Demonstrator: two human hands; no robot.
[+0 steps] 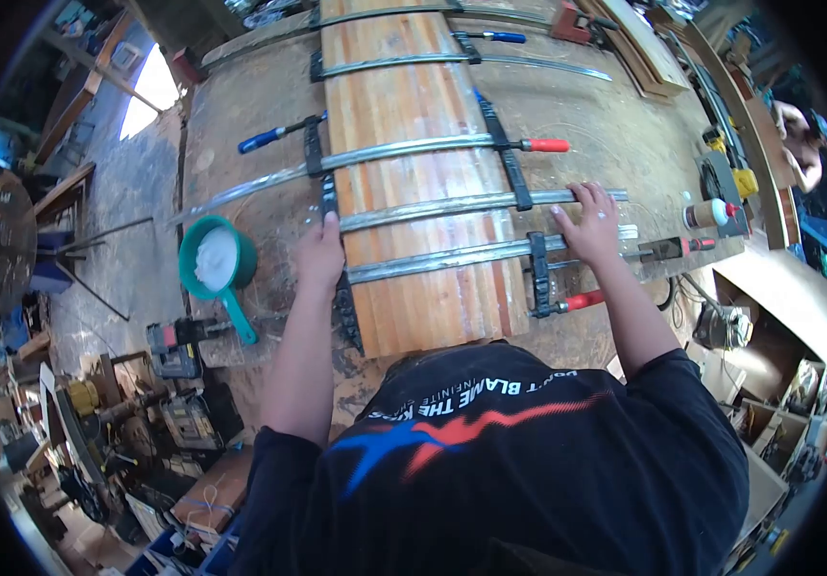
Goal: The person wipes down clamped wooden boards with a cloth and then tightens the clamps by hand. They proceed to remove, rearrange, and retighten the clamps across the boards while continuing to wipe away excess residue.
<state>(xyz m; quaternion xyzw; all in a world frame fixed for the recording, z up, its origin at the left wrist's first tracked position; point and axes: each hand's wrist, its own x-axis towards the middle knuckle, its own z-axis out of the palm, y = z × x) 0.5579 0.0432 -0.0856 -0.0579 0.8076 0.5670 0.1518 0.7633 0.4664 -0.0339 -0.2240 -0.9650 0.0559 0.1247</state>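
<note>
A wide panel of glued wood strips (pixel 423 115) lies on the workbench, with several metal bar clamps across it. My left hand (pixel 321 254) is wrapped round the black end of a clamp (pixel 328 192) at the panel's left edge; its fingers are mostly hidden. Over at the right, my right hand (pixel 589 223) rests with fingers spread on the bar of a clamp (pixel 471 204) past the panel's edge. Just below runs another bar (pixel 452 257), whose black jaw (pixel 539 274) stands right of the panel. A red clamp handle (pixel 583 300) is near my right forearm.
A green dipper (pixel 244 259) with white stuff sits left on the workbench (pixel 241 82). At the right are a glue bottle (pixel 709 213), a yellow-black tool (pixel 744 181) and stacked boards (pixel 639 58). Another person (pixel 800 144) is at the far right.
</note>
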